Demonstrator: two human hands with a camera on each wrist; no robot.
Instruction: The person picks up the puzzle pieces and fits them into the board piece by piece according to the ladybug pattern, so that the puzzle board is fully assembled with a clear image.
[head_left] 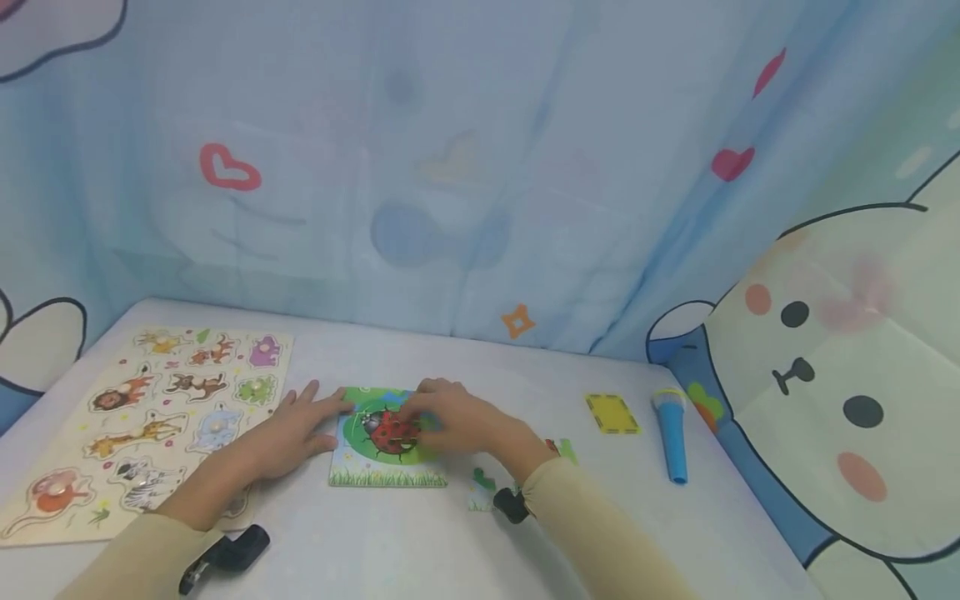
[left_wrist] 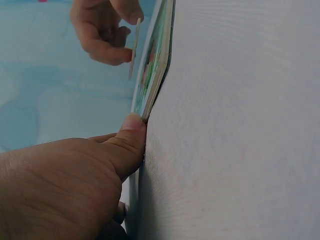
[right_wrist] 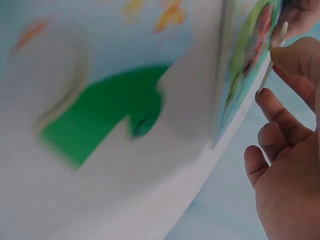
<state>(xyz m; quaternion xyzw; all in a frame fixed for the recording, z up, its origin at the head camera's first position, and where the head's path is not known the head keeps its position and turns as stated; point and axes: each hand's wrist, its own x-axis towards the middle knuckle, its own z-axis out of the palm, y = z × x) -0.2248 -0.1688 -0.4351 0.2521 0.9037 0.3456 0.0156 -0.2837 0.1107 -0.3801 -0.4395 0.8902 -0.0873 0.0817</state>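
A small jigsaw board (head_left: 348, 467) with a ladybug picture and a grass border lies on the white table in the head view. My left hand (head_left: 288, 437) rests at its left side, fingers extended, and the thumb (left_wrist: 131, 131) touches the board's edge in the left wrist view. Over the board's right half, my right hand (head_left: 461, 417) pinches a thin jigsaw piece (right_wrist: 268, 70) between thumb and fingertips. That piece (left_wrist: 135, 45) is seen edge-on, held above the board; its picture side is hidden.
Loose jigsaw pieces (head_left: 482, 492) lie right of the board, partly under my right forearm. A wooden animal peg puzzle (head_left: 168, 442) covers the table's left side. Farther right are a yellow square (head_left: 612, 414) and a blue toy microphone (head_left: 677, 446). A printed curtain (head_left: 450, 167) hangs behind.
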